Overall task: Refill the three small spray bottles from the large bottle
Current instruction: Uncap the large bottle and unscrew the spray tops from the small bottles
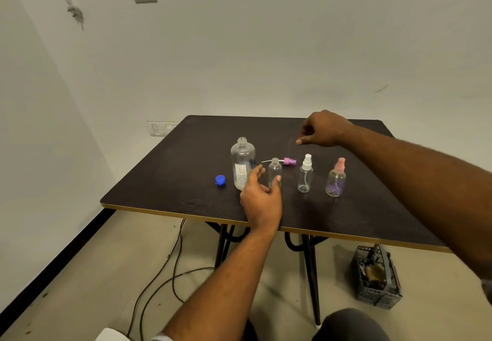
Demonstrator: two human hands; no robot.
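left hand (259,202) fingers spread open around uncapped small bottle (275,171), beside big bottle (241,163); right hand (323,129) loosely curled, empty, above tabletop (170,180)

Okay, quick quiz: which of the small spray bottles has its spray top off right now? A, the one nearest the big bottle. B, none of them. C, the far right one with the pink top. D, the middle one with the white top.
A: the small bottle beside the large bottle has a bare open neck, and its purple spray top lies on the table behind it.
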